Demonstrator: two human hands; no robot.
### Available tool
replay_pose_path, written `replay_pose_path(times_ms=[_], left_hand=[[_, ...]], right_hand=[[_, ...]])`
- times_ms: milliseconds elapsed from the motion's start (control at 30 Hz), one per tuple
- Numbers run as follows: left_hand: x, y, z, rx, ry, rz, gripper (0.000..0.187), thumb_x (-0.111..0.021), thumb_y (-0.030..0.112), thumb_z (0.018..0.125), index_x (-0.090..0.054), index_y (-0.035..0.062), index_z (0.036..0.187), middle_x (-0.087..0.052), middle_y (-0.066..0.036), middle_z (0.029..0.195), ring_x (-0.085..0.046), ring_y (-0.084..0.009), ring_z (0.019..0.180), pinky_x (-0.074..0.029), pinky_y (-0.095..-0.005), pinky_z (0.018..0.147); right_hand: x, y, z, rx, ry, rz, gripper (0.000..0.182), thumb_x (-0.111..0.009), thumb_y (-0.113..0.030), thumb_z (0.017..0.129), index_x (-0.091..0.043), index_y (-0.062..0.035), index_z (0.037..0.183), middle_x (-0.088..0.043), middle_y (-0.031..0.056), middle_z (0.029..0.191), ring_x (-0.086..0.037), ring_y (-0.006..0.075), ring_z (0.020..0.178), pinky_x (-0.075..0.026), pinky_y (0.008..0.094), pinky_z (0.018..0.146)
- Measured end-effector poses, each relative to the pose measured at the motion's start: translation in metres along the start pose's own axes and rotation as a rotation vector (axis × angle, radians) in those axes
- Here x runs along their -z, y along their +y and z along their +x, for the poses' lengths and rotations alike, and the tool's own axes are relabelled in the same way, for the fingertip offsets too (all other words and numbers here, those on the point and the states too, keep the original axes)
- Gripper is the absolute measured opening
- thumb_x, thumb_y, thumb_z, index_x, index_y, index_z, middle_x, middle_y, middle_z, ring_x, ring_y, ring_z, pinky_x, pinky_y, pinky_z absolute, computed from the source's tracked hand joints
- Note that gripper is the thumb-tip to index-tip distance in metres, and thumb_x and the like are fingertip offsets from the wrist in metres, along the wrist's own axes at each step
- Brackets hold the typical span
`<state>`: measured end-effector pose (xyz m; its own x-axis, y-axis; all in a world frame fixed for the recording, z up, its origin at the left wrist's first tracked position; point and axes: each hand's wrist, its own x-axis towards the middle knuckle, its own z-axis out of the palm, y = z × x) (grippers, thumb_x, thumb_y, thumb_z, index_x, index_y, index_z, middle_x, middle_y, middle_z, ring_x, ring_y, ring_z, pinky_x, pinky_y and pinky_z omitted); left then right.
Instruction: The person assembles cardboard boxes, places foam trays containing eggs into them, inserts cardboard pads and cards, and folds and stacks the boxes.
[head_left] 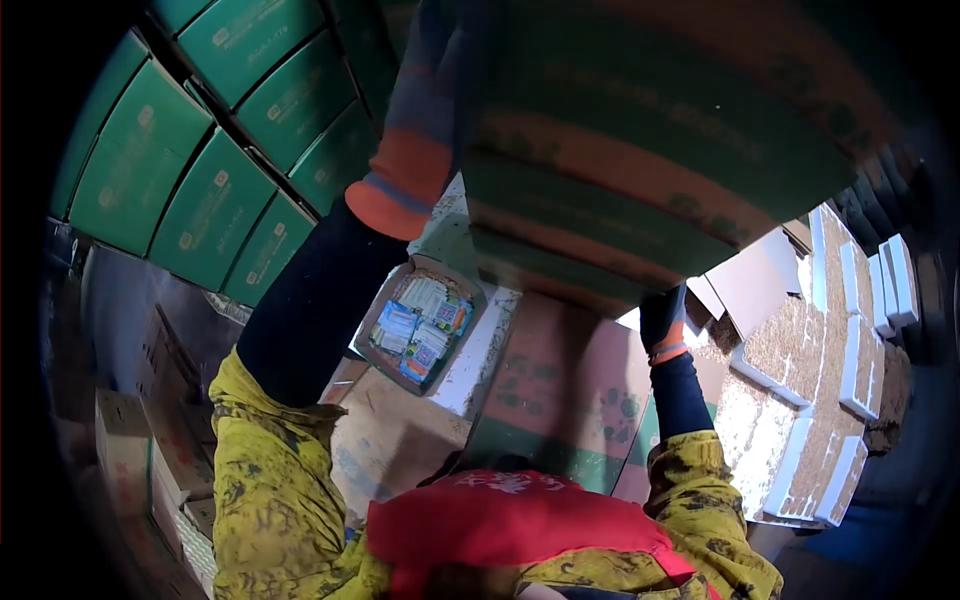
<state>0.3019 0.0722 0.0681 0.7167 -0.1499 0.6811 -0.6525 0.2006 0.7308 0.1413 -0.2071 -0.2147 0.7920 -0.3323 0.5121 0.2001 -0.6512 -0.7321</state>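
The person's left hand (420,130), in a grey knitted glove with an orange cuff, is pressed flat against the left side of a large green-and-orange printed cardboard box (650,140), which fills the view from 12 to 2 o'clock, raised above chest height. The right hand (663,318), in a dark glove with an orange cuff, bears up under the box's lower edge near the centre; its fingers are hidden behind the cardboard, so how far they curl cannot be told. Both hands together carry the box.

At 10 to 11 o'clock stands a wall of stacked green cardboard cartons (200,150). Below the box, near the centre, lies a small open cardboard tray of colourful paper packets (420,325). Another green-and-orange printed carton (570,390) sits directly beneath the lifted one. At 3 to 4 o'clock are white foam trays filled with brownish granular material (810,370). Yellow patterned sleeves (270,480) and a red garment (500,520) show at 6 o'clock.
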Motion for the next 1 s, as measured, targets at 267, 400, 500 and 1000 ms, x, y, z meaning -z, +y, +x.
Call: replay_pose_path(times_ms=[267,400,500,1000], left_hand=[[0.110,-0.077,0.046,-0.553,0.047,0.935,0.052,-0.049,0.014,0.094,-0.031,0.0001,0.141,-0.037,-0.019,0.140,-0.045,-0.0318,0.123,-0.039,-0.0365,0.102],[0.120,-0.064,0.062,-0.284,0.386,0.685,0.063,-0.061,0.017,0.090,-0.030,0.0034,0.143,-0.038,-0.019,0.139,-0.045,-0.0292,0.122,-0.038,-0.0357,0.102],[0.138,-0.042,0.048,-0.371,0.217,0.692,0.064,-0.063,0.019,0.086,-0.034,0.0025,0.141,-0.036,-0.021,0.142,-0.039,-0.0327,0.128,-0.033,-0.0392,0.106],[0.077,-0.079,-0.288,0.465,-0.492,0.564,0.065,-0.066,0.025,0.085,-0.037,-0.0014,0.137,-0.041,-0.023,0.138,-0.037,-0.0365,0.130,-0.031,-0.0405,0.107]], right_hand=[[-0.084,-0.028,0.002,-0.256,-0.100,0.777,0.049,-0.040,-0.019,0.101,-0.022,-0.0051,0.144,-0.043,0.0106,0.138,-0.039,0.0217,0.127,-0.031,0.0307,0.107],[-0.144,-0.034,0.022,-0.316,0.005,0.442,0.057,-0.032,-0.040,0.100,-0.026,-0.0037,0.143,-0.047,0.0140,0.134,-0.043,0.0226,0.121,-0.034,0.0301,0.103],[-0.164,-0.071,0.049,-0.555,0.020,0.688,0.069,-0.026,-0.055,0.098,-0.030,-0.0028,0.143,-0.046,0.0130,0.135,-0.044,0.0224,0.121,-0.034,0.0287,0.103],[-0.178,-0.067,0.065,-0.805,-0.155,1.077,0.061,-0.053,-0.037,0.093,-0.031,-0.0102,0.144,-0.035,0.0135,0.144,-0.042,0.0294,0.125,-0.041,0.0413,0.097]])
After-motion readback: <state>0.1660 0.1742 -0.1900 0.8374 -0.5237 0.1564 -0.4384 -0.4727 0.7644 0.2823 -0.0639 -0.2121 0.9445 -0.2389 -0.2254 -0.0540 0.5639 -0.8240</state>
